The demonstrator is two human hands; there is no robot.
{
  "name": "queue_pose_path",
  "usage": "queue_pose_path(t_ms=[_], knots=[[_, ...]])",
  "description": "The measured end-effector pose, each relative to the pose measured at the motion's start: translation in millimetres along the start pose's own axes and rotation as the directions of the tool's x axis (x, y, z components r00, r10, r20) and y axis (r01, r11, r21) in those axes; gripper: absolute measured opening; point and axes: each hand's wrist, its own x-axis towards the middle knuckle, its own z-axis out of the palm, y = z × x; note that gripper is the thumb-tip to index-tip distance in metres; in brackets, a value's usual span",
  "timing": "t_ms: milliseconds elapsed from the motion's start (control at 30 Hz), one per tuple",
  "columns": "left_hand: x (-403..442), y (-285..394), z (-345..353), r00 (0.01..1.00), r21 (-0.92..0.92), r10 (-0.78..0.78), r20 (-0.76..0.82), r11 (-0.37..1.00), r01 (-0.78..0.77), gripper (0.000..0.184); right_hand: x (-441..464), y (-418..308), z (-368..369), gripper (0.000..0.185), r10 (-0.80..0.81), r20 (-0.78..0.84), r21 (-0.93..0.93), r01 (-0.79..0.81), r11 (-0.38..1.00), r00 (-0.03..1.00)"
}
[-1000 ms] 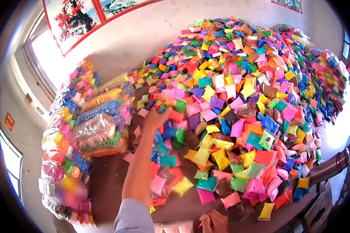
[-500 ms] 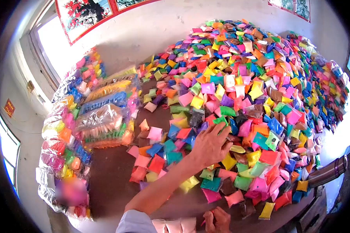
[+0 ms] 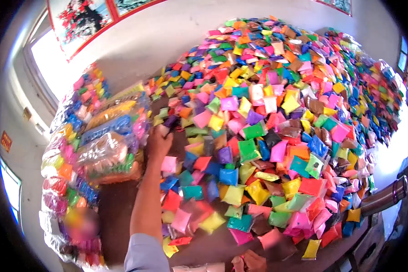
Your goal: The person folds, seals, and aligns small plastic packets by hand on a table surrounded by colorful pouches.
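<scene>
My left hand (image 3: pixel 158 141) is stretched out to the left side of the loose packets, with its fingers closed on a small pale pink packet (image 3: pixel 163 129). A dark purple packet (image 3: pixel 171 120) lies just beyond the fingertips. Close to its left is a stack of clear bags of sorted packets (image 3: pixel 102 152). At the bottom edge, my right hand (image 3: pixel 250 262) is partly cut off, fingers bent together; what they hold, if anything, I cannot make out. To its left lies a row of pale pink packets in clear wrap (image 3: pixel 199 268).
A big heap of small coloured packets (image 3: pixel 258 104) covers much of the brown table (image 3: pixel 118 217) and rises against the wall. Filled clear bags (image 3: pixel 54 186) line the left edge. A dark metallic cylinder (image 3: pixel 385 196) juts in at the right.
My left hand has moved from the middle of the heap leftward to the pale pink packet. Packets near the front centre lie differently. The camera view has shifted slightly; my right hand stays low.
</scene>
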Motion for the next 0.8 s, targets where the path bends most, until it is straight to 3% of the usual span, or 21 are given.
queue_pose_path(t_ms=[67, 133, 200, 233, 267, 333, 367, 433, 467, 533, 600, 633, 700, 800], knots=[[5, 4, 2, 0.991, 0.016, -0.103, 0.080, 0.995, 0.102, 0.053, -2, 5, 2, 0.024, 0.000, 0.005, -0.006, 0.000, 1.000, 1.000], [5, 2, 17, 0.995, 0.178, -0.084, 0.056, 0.981, 0.073, 0.051, -1, 8, 2, 0.024, 0.002, 0.008, -0.007, -0.002, 1.000, 1.000], [7, -7, 34, 1.000, 0.140, 0.019, 0.013, 0.990, -0.020, 0.047, 1, 11, 1, 0.024, -0.003, 0.003, -0.010, 0.003, 1.000, 1.000], [10, 39, 5, 0.989, 0.138, -0.023, 0.145, 0.990, 0.002, 0.039, 0, 12, 1, 0.024, -0.006, 0.001, -0.010, 0.006, 1.000, 1.000], [10, 71, -8, 0.989, 0.132, -0.016, 0.146, 0.991, -0.003, 0.039, 1, 12, 1, 0.025, -0.014, -0.003, -0.010, 0.014, 1.000, 1.000], [9, 109, -25, 0.940, 0.234, -0.053, 0.336, 0.972, -0.029, 0.032, 0, 12, 1, 0.025, -0.032, -0.005, -0.012, 0.032, 0.999, 0.999], [6, 80, 7, 0.939, 0.071, -0.001, 0.343, 0.997, -0.024, 0.026, -1, 11, 1, 0.025, -0.042, -0.012, -0.010, 0.042, 0.999, 0.999], [-2, 115, -16, 0.916, -0.162, -0.010, 0.402, 0.983, 0.082, 0.026, -1, 10, 0, 0.025, -0.069, -0.017, -0.006, 0.068, 0.998, 0.998], [-4, 94, 8, 0.905, -0.190, -0.009, 0.426, 0.977, 0.099, 0.028, -2, 8, 1, 0.025, -0.087, -0.014, -0.003, 0.087, 0.996, 0.996], [-19, 135, -35, 0.948, -0.278, 0.133, 0.291, 0.959, -0.050, 0.027, 0, 1, -1, 0.025, -0.127, -0.010, -0.004, 0.127, 0.992, 0.992], [-27, 141, -65, 0.976, -0.333, 0.161, 0.148, 0.937, -0.105, 0.024, 2, -6, -5, 0.026, -0.186, -0.002, -0.015, 0.186, 0.982, 0.983], [-30, 143, -86, 0.987, -0.323, 0.127, 0.102, 0.942, -0.088, 0.022, 4, -9, -5, 0.026, -0.211, 0.004, -0.018, 0.211, 0.977, 0.977], [-39, 126, -107, 0.997, -0.323, 0.079, -0.006, 0.943, -0.076, 0.022, 2, 3, 7, 0.028, -0.231, -0.157, 0.016, 0.236, 0.972, 0.960], [-60, 75, -121, 0.999, -0.131, -0.042, 0.035, 0.990, 0.046, 0.022, 2, 2, 4, 0.028, -0.231, -0.110, -0.046, 0.227, 0.973, 0.967]])
